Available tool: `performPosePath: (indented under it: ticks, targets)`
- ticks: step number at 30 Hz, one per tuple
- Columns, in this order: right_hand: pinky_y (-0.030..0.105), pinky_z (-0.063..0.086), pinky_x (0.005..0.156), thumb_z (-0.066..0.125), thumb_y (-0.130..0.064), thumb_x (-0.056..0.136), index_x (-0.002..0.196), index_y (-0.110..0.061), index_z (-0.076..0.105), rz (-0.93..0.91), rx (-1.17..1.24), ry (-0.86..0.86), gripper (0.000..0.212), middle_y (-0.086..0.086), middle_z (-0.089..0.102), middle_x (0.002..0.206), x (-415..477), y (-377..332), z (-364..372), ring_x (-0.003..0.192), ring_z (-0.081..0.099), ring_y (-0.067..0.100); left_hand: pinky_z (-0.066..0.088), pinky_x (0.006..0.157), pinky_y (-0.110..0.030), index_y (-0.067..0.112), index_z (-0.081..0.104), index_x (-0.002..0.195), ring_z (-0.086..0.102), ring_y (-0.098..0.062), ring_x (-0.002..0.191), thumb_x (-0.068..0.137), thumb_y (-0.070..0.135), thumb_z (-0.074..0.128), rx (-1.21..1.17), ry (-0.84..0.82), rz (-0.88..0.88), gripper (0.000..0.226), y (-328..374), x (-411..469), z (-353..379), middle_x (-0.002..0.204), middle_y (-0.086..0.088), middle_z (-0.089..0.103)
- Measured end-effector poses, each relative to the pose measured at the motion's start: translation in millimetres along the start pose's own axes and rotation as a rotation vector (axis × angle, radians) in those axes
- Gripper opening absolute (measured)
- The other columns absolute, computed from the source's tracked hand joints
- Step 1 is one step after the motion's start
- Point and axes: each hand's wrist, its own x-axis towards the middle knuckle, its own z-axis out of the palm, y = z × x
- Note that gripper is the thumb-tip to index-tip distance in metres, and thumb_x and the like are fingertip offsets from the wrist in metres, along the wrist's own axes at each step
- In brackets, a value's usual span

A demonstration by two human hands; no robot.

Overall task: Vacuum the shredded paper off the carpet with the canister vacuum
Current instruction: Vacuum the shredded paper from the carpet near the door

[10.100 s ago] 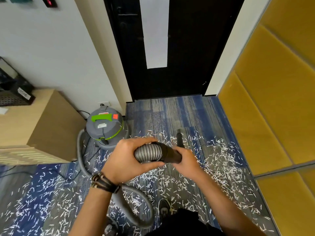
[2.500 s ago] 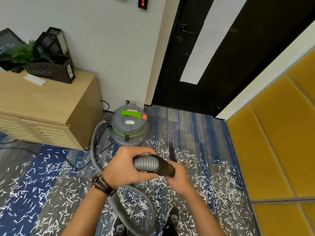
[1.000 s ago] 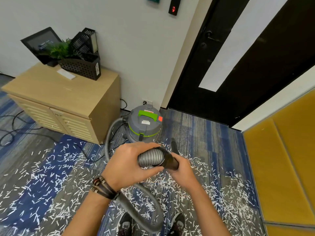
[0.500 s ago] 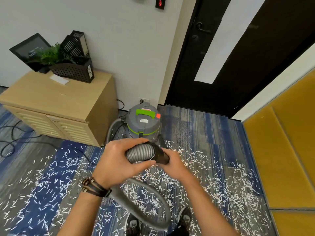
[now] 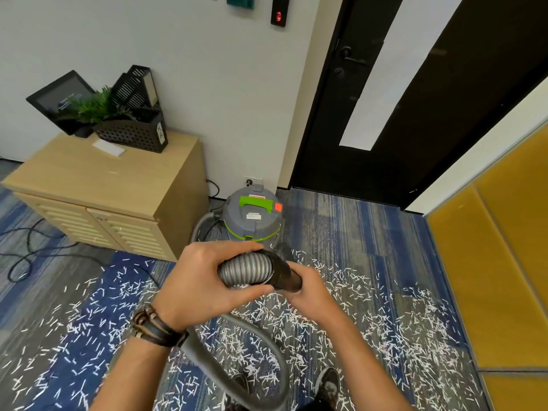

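Note:
White shredded paper lies scattered over the blue and grey carpet. A grey canister vacuum with a green handle stands by the wall ahead. Its ribbed grey hose loops down past my feet and comes up to my hands. My left hand grips the ribbed end of the hose. My right hand grips the black nozzle tube joined to it. The nozzle's tip is hidden behind the tube and my right hand.
A wooden cabinet stands at the left with a black mesh organiser, a plant and a tablet on top. Cables trail on the floor beside it. A black door is ahead, yellow padded panels at the right.
My head has tilted up a little, so the wall and cabinet show higher. Both hands keep the same hold on the hose and nozzle, held near the same spot in front of me.

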Motion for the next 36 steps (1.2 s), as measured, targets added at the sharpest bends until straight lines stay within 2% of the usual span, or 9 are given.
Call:
performPosePath:
  ticks: [4,8,15,22,24,27,30,33,36]
  targets:
    - [0.033,0.049,0.069,0.075,0.002,0.078,0.097,-0.014,0.072,0.047,-0.012,-0.001,0.025,0.004,0.072,0.087,11,6,-4,0.08,0.064,0.013,0.058,0.091,-0.025,0.034,0.076,0.121,0.07,0.009,0.1,0.069,0.064,0.086,0.033,-0.039,-0.029,0.061,-7,3,19,0.108,0.023,0.077]
    - [0.033,0.046,0.068,0.079,-0.009,0.078,0.099,-0.017,0.072,0.084,0.022,-0.023,0.023,0.01,0.071,0.088,10,17,-4,0.078,0.059,0.008,0.061,0.088,-0.037,0.036,0.073,0.122,0.073,0.0,0.098,0.069,0.065,0.085,0.062,-0.079,-0.026,0.061,-13,9,33,0.108,0.018,0.078]
    - [0.015,0.043,0.065,0.077,0.002,0.084,0.092,-0.035,0.065,0.119,0.134,-0.012,0.039,-0.024,0.068,0.079,-19,5,-6,0.072,0.056,-0.008,0.056,0.091,-0.018,0.026,0.08,0.116,0.071,0.01,0.099,0.066,0.054,0.094,-0.053,-0.098,0.09,0.06,5,21,21,0.107,0.022,0.077]
    - [0.009,0.037,0.06,0.075,0.002,0.085,0.086,-0.039,0.062,0.063,0.106,0.025,0.043,-0.031,0.065,0.072,-15,-15,-14,0.063,0.054,-0.009,0.049,0.088,-0.008,0.022,0.079,0.12,0.069,0.012,0.096,0.071,0.059,0.088,0.031,-0.045,0.147,0.062,15,22,1,0.105,0.019,0.077]
    - [0.01,0.036,0.058,0.074,0.003,0.085,0.082,-0.037,0.062,0.023,0.085,0.029,0.042,-0.028,0.064,0.069,-9,-16,-18,0.061,0.053,-0.008,0.05,0.089,-0.009,0.023,0.078,0.122,0.069,0.012,0.097,0.072,0.059,0.089,0.049,-0.023,0.138,0.063,13,23,-1,0.107,0.018,0.077]
    - [0.023,0.041,0.06,0.073,-0.001,0.082,0.088,-0.022,0.069,-0.02,0.053,0.05,0.022,-0.006,0.07,0.077,3,-11,-16,0.068,0.055,0.001,0.05,0.089,-0.009,0.026,0.078,0.122,0.069,0.012,0.097,0.071,0.06,0.088,0.078,-0.011,0.119,0.062,7,24,-1,0.107,0.019,0.077]
    - [0.03,0.043,0.064,0.073,-0.003,0.082,0.096,-0.01,0.071,0.014,0.034,0.044,0.016,0.01,0.071,0.084,14,-2,-10,0.075,0.058,0.009,0.057,0.089,-0.021,0.029,0.078,0.123,0.071,0.007,0.096,0.072,0.066,0.084,0.095,-0.039,0.069,0.064,-6,23,8,0.108,0.018,0.078]
    - [0.024,0.04,0.061,0.072,0.005,0.082,0.095,-0.005,0.071,0.048,0.019,0.002,0.016,0.005,0.067,0.077,18,9,-9,0.069,0.052,-0.001,0.061,0.089,-0.033,0.03,0.078,0.121,0.074,0.0,0.098,0.069,0.068,0.082,0.085,-0.059,0.021,0.064,-17,21,24,0.109,0.015,0.079]
    - [0.025,0.037,0.061,0.071,0.004,0.081,0.091,-0.01,0.069,0.071,0.006,-0.031,0.016,-0.003,0.062,0.074,11,19,-8,0.069,0.05,-0.001,0.059,0.091,-0.029,0.032,0.079,0.119,0.073,0.006,0.098,0.066,0.067,0.085,0.008,-0.063,-0.01,0.064,-22,16,33,0.107,0.018,0.079]
